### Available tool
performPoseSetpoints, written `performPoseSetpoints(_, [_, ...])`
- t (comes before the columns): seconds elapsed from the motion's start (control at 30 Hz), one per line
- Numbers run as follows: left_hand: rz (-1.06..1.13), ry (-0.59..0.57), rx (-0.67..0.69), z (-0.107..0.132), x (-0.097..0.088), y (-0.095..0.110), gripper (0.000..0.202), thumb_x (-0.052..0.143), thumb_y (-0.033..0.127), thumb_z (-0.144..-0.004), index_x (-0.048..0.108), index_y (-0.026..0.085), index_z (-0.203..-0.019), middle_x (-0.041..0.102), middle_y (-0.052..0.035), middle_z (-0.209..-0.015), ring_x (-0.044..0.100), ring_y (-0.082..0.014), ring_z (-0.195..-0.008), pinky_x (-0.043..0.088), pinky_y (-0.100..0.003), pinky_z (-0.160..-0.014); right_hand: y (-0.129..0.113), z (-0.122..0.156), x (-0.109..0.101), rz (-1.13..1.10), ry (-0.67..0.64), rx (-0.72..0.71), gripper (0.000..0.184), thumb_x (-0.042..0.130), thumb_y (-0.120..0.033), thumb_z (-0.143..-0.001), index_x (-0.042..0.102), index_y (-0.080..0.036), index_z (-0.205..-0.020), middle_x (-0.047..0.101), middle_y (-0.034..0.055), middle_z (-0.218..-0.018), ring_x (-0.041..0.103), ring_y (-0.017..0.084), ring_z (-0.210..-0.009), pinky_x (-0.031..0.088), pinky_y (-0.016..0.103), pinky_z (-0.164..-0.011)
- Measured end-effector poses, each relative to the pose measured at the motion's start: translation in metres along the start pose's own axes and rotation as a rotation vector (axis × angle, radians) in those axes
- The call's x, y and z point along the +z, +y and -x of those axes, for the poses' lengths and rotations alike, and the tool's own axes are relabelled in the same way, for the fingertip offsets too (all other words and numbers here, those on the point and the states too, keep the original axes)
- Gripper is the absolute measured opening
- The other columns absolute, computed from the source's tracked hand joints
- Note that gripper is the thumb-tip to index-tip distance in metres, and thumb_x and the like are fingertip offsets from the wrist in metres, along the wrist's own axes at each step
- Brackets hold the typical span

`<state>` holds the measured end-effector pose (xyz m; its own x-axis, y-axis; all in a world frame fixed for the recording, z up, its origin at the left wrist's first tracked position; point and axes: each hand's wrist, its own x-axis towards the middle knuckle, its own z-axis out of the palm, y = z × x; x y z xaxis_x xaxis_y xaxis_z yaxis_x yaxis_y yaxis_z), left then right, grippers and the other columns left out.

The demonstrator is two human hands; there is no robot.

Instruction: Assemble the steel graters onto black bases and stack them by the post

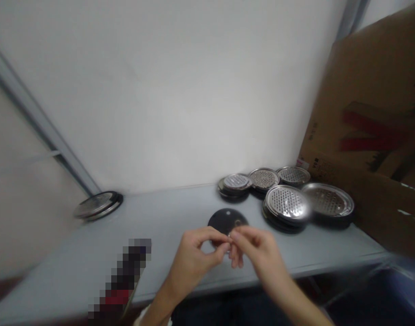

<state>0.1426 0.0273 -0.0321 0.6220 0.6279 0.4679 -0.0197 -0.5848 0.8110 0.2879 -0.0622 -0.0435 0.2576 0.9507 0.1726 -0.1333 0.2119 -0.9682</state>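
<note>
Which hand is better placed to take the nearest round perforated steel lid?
Right, probably: the right hand sits closer to the round perforated steel lid, while the left hand is farther off. Both pinch a small silvery piece above a round black disc.

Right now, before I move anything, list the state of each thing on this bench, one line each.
left hand: raised, pinching a small metal piece
right hand: raised, pinching the same piece
dark round disc: flat on the grey bench, partly behind the hands
perforated metal lids: stacked in piles
single lid: apart at the bench's left end
cardboard box: upright at the right end
</note>
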Motion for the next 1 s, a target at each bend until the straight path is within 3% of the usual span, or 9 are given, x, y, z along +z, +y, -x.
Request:
performPoseSetpoints(0.27, [-0.088, 0.018, 0.042, 0.000, 0.002, 0.005, 0.014, 0.066, 0.011, -0.079, 0.078, 0.018, -0.076, 0.076, -0.0014, -0.070, 0.069, -0.0128, -0.063, 0.053, -0.019, -0.064, 0.003, -0.001, 0.001, -0.027, 0.028, 0.006, 0.051, 0.070, -0.064, -0.084, 0.068, -0.015, -0.070, 0.066, 0.0028, -0.059, 0.060, 0.013, -0.050, 0.048, 0.023, -0.049])
performPoseSetpoints(0.63, [-0.214, 0.233, 0.127, 0.002, 0.027, -0.010, 0.014, 0.063, 0.012, -0.085, 0.072, 0.019, -0.077, 0.071, 0.0011, -0.069, 0.063, -0.0113, -0.063, 0.051, -0.019, -0.063, 0.017, -0.009, 0.000, -0.059, 0.064, 0.000, 0.056, 0.066, -0.070, -0.084, 0.067, -0.015, -0.072, 0.065, 0.0026, -0.056, 0.060, 0.013, -0.050, 0.049, 0.023, -0.050])
performPoseSetpoints(0.77, [-0.345, 0.110, 0.174, 0.000, 0.019, -0.014, 0.014, 0.060, 0.012, -0.088, 0.069, 0.019, -0.080, 0.071, 0.0000, -0.074, 0.064, -0.0126, -0.067, 0.051, -0.021, -0.065, 0.016, -0.013, -0.012, 0.155, 0.004, -0.021, 0.053, 0.055, -0.064, -0.094, 0.066, -0.016, -0.075, 0.065, 0.0023, -0.058, 0.061, 0.014, -0.052, 0.048, 0.024, -0.053])
performPoseSetpoints(0.9, [-0.559, -0.024, 0.258, -0.002, 0.011, -0.021, 0.013, 0.061, 0.006, -0.086, 0.066, 0.018, -0.083, 0.069, -0.0008, -0.075, 0.065, -0.0162, -0.071, 0.051, -0.026, -0.069, 0.014, -0.010, -0.022, 0.567, 0.018, -0.143, 0.036, 0.044, -0.040, -0.103, 0.068, -0.017, -0.088, 0.065, 0.0023, -0.064, 0.060, 0.015, -0.058, 0.045, 0.026, -0.060])
performPoseSetpoints(1.0, [-0.665, -0.069, 0.322, -0.001, 0.011, -0.028, 0.017, 0.063, 0.001, -0.081, 0.064, 0.018, -0.081, 0.068, -0.0001, -0.073, 0.065, -0.0175, -0.070, 0.050, -0.028, -0.069, 0.012, -0.006, -0.024, 0.739, -0.031, -0.187, 0.028, 0.042, -0.026, -0.101, 0.068, -0.019, -0.094, 0.067, 0.0033, -0.069, 0.062, 0.017, -0.061, 0.042, 0.027, -0.062])
